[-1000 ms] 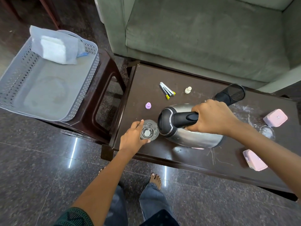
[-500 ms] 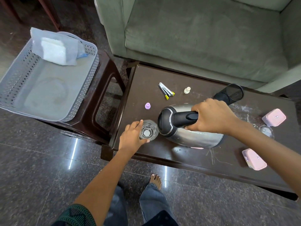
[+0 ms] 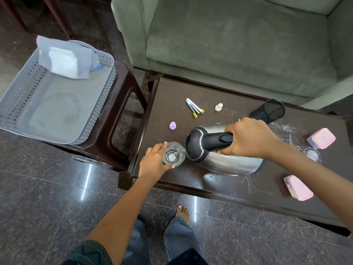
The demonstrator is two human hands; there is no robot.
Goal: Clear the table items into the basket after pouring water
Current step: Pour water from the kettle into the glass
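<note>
A steel kettle [image 3: 225, 159] with a black lid and handle is held tilted far over above the dark tabletop [image 3: 210, 184], its spout end lowered to the rim of a clear glass [image 3: 173, 154]. The handle is gripped by the right hand [image 3: 250, 138], whose fingers [image 3: 227, 152] are wrapped fully around it. The glass stands near the tabletop's front left corner and is steadied by the left hand [image 3: 154, 161], thumb and fingertips curled against its sides. Whether water is running cannot be told.

Behind the glass a small lilac cap [image 3: 172, 125] is seen, and farther back a nail clipper set [image 3: 194, 110] with yellow tips and a cream cap [image 3: 219, 107]. A black mesh cup [image 3: 271, 111] lies on its side beyond the right hand. To the right, two pink boxes [image 3: 321, 138] [image 3: 298, 187] are placed well apart, with a second clear glass [image 3: 313, 155] between them, close to the farther box. A small mark is carried on each pink lid, but no writing can be read.

To the left, on a dark stool [image 3: 122, 119], a grey perforated basket [image 3: 107, 92] is set, holding only a bag of white tissues [image 3: 65, 60] at its far end. A green armchair [image 3: 238, 41] stands behind the table.
</note>
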